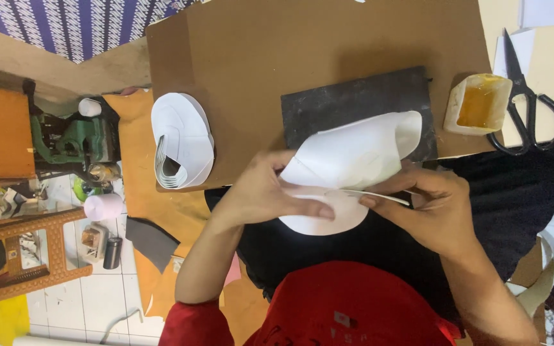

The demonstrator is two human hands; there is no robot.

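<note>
A brown cardboard-covered worktop is seen across the top. A dark grey slab lies flat on it, approx. centre. A stack of white curved cut pieces is set at the worktop's left edge, well apart from the slab. To the right of the slab, just beside it, a small white tub of amber glue is placed. Black scissors lie shut right next to the tub, tips pointing away. Beyond the worktop's left edge, on the tiled floor, 1 green machine, a pink cup & an orange plastic stool are seen.
</note>
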